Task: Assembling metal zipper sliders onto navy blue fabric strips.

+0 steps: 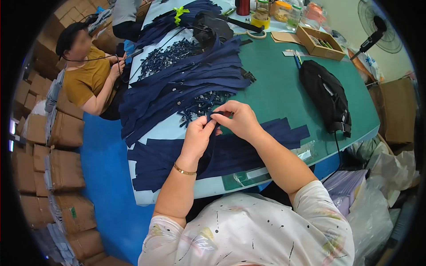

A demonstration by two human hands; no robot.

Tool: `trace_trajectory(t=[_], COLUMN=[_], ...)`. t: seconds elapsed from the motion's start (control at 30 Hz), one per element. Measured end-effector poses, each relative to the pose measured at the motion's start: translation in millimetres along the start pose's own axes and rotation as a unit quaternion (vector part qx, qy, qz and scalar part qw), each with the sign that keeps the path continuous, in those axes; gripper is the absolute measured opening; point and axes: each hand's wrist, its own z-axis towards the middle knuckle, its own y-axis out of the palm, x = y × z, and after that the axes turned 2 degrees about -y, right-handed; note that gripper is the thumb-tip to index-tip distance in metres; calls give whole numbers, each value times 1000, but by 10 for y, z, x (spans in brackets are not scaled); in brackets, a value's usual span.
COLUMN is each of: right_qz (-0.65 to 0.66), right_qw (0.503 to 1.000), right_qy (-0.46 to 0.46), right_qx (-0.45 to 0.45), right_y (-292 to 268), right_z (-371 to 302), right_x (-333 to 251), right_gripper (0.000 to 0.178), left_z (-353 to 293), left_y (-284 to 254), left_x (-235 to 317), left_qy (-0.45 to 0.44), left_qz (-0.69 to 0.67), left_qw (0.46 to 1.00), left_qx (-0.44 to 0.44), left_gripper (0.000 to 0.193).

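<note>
Over the near part of the table, my left hand (198, 135) and my right hand (240, 120) meet with fingertips pinched together. Between them is the end of a navy fabric strip (207, 155), which hangs toward me beside my left wrist. Fingers cover most of the gripped end, so its detail is hidden. Just beyond my hands lies a heap of small dark pieces with shiny metal bits (202, 103). Under my forearms, flat navy strips (168, 156) lie side by side, and a larger layered pile of navy strips (155, 95) spreads farther left.
A black bag (326, 95) with a cord lies at right on the green table mat (270, 80). Behind it stand a wooden box (320, 43), jars (282, 11) and a fan (377, 31). A co-worker (91, 73) sits at left near stacked cartons (66, 173).
</note>
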Motion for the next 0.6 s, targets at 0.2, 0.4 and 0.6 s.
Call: trace_trajectory(t=[0.2, 0.4, 0.6], right_qz=[18, 209, 230], right_qw=[998, 977, 970], right_qy=[41, 40, 10], right_qx=[-42, -2, -78], right_y=[-26, -145, -114], right_z=[39, 166, 109], right_x=[54, 241, 70], right_gripper=[20, 23, 26], left_z=[-4, -6, -39], left_y=[-10, -31, 113], left_x=[28, 87, 160], left_qy=[-5, -29, -3], left_qz=[-24, -25, -41], left_qw=[1000, 999, 999], left_qx=[-10, -29, 2], left_gripper=[17, 15, 16])
